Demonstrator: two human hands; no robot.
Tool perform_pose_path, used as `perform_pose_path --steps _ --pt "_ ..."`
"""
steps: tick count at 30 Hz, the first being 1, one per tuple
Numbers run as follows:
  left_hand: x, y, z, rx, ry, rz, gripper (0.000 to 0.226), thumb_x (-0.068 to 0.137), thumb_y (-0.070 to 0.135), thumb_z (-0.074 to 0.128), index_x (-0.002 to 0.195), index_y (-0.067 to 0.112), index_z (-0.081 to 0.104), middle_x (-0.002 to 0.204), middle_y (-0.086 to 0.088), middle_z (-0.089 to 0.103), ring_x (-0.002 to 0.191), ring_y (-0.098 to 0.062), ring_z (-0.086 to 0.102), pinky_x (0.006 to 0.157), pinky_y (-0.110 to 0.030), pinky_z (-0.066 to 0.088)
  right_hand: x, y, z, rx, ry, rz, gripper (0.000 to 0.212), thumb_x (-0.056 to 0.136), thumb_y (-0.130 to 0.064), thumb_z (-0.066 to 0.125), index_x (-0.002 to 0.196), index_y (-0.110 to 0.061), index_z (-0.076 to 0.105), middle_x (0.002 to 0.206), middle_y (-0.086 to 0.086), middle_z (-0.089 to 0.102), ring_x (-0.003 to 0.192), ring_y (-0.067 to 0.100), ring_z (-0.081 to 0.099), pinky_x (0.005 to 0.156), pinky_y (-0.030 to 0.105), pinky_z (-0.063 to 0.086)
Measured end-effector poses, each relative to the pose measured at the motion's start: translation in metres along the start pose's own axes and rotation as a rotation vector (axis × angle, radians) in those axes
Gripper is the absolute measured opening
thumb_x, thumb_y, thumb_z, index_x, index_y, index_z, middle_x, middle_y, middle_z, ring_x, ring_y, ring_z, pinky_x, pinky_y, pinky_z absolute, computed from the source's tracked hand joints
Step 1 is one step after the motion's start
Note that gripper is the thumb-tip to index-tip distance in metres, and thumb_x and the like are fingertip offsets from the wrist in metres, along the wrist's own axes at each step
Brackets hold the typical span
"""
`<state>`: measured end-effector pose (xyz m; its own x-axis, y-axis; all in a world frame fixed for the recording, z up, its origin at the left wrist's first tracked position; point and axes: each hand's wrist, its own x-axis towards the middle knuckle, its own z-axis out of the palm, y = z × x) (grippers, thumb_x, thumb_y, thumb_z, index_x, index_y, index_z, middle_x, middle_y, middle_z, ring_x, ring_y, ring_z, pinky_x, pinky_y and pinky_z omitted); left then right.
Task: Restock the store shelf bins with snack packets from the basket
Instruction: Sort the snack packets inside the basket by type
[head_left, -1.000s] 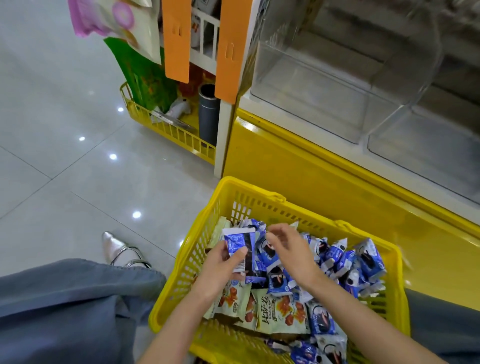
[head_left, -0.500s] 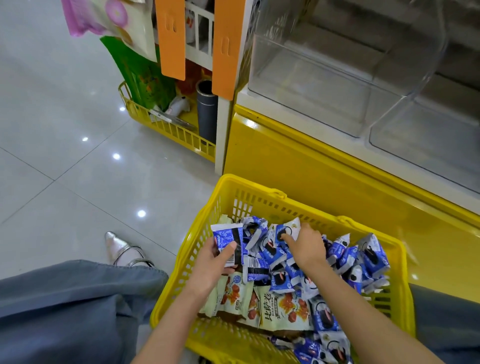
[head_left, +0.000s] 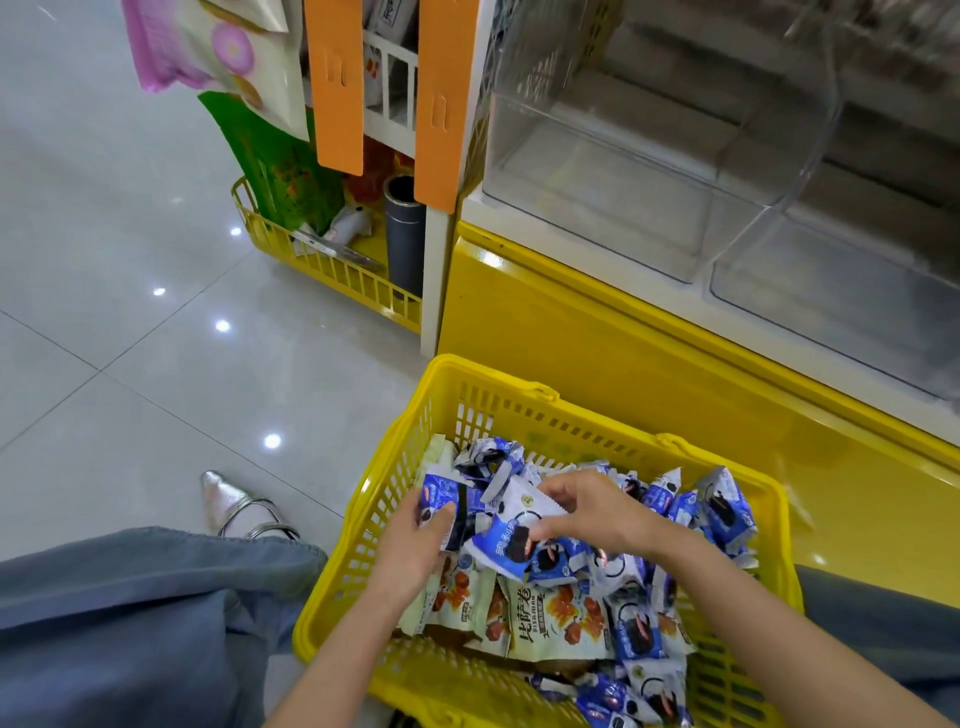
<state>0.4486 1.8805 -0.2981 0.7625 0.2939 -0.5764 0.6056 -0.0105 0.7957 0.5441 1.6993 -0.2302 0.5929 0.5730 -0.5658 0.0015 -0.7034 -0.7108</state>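
Note:
A yellow plastic basket (head_left: 524, 395) stands on the floor against the shelf base, filled with blue-and-white snack packets (head_left: 719, 506) and pale green packets with orange print (head_left: 558, 613). My left hand (head_left: 410, 545) grips a small stack of blue packets (head_left: 441, 496) at the basket's left side. Just to its right, my right hand (head_left: 587, 512) pinches a blue-and-white packet (head_left: 511, 530) lifted off the pile. Above stand clear acrylic shelf bins (head_left: 623, 171), the nearest showing nothing inside.
The yellow shelf base (head_left: 597, 332) runs behind the basket. At the left, a low yellow wire rack (head_left: 332, 270) holds a grey cylinder (head_left: 405, 234) and a green bag. Orange brackets and hanging snack bags are above. My grey trouser leg and silver shoe (head_left: 228, 501) rest on the tiled floor.
My right hand has come back from the far pile toward my left hand, now holding a blue-and-white packet. The left hand keeps its stack. The view has tilted slightly.

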Motion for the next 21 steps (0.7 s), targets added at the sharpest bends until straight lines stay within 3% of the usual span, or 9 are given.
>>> perform_pose_path --steps 1,2,4,6,9,11,14,16,21 --pt "-0.001 0.002 -0.002 0.016 0.032 0.017 0.043 0.094 0.026 0.05 0.134 0.014 0.041 0.128 -0.005 0.056 0.103 -0.022 0.061 0.072 -0.035 0.054 -0.002 -0.001 -0.001 0.038 -0.052 0.007 0.017 0.085 -0.015 0.067 0.098 -0.006 0.062 0.079 -0.01 0.068 0.056 -0.003 0.063 0.054 0.016 0.048" --pt "-0.003 0.005 -0.003 0.015 0.034 0.028 0.036 0.095 0.026 0.05 0.129 0.016 0.045 0.124 -0.004 0.059 0.1 -0.019 0.062 0.078 -0.036 0.054 -0.003 0.0 0.0 0.051 -0.084 0.018 0.015 0.087 -0.016 0.065 0.099 -0.008 0.063 0.081 -0.009 0.071 0.064 0.0 0.067 0.059 0.024 0.052" --pt "-0.008 0.013 -0.006 -0.065 -0.091 -0.001 0.015 0.096 0.03 0.046 0.109 0.025 0.051 0.111 0.001 0.065 0.083 -0.006 0.066 0.062 -0.021 0.053 0.0 0.001 0.005 0.06 -0.093 0.022 0.021 0.089 -0.015 0.062 0.106 -0.001 0.065 0.101 0.015 0.071 0.088 0.024 0.068 0.081 0.041 0.054" --pt "-0.015 0.02 -0.005 -0.096 -0.295 -0.048 0.012 0.094 0.043 0.043 0.098 0.034 0.05 0.098 0.011 0.066 0.073 0.003 0.065 0.057 -0.014 0.051 0.005 0.002 0.013 0.164 -0.051 0.003 0.015 0.089 -0.008 0.061 0.103 -0.003 0.065 0.104 0.018 0.069 0.083 0.017 0.068 0.078 0.027 0.056" --pt "-0.019 0.018 0.001 -0.072 -0.454 -0.003 0.028 0.086 0.049 0.055 0.111 0.041 0.045 0.109 0.016 0.061 0.095 -0.003 0.063 0.07 -0.021 0.055 0.015 0.0 0.023 0.346 0.106 0.007 0.008 0.086 -0.003 0.064 0.091 -0.009 0.063 0.092 0.006 0.069 0.071 0.006 0.066 0.07 0.019 0.055" --pt "-0.017 0.014 0.004 -0.112 -0.435 0.028 0.043 0.083 0.038 0.065 0.12 0.035 0.042 0.112 0.011 0.061 0.096 -0.004 0.063 0.07 -0.021 0.054 0.022 0.0 0.026 0.405 0.173 -0.008 0.011 0.084 -0.007 0.067 0.094 -0.007 0.063 0.092 0.008 0.069 0.074 0.007 0.067 0.07 0.018 0.054" --pt "-0.01 0.011 -0.001 -0.165 -0.324 0.051 0.038 0.084 0.029 0.066 0.113 0.037 0.044 0.11 0.014 0.063 0.093 -0.002 0.065 0.073 -0.023 0.056 0.038 0.007 0.024 0.242 0.336 -0.055 0.011 0.086 -0.017 0.066 0.098 -0.017 0.065 0.096 -0.003 0.068 0.087 0.004 0.064 0.08 0.015 0.05" --pt "-0.006 0.011 -0.007 -0.209 -0.272 0.033 0.034 0.084 0.029 0.066 0.11 0.037 0.045 0.109 0.013 0.063 0.095 -0.005 0.065 0.074 -0.027 0.057 0.056 0.017 0.016 0.106 0.422 -0.023 0.024 0.086 -0.017 0.066 0.109 -0.016 0.063 0.109 -0.003 0.065 0.1 0.008 0.059 0.093 0.022 0.047" --pt "0.002 0.008 -0.017 -0.26 -0.178 0.018 0.031 0.084 0.029 0.065 0.109 0.036 0.049 0.104 0.013 0.066 0.089 -0.004 0.067 0.065 -0.022 0.055 0.104 0.044 0.019 -0.214 0.223 0.095 0.076 0.075 -0.007 0.076 0.14 -0.017 0.038 0.147 0.004 0.038 0.134 0.021 0.036 0.107 0.03 0.032"
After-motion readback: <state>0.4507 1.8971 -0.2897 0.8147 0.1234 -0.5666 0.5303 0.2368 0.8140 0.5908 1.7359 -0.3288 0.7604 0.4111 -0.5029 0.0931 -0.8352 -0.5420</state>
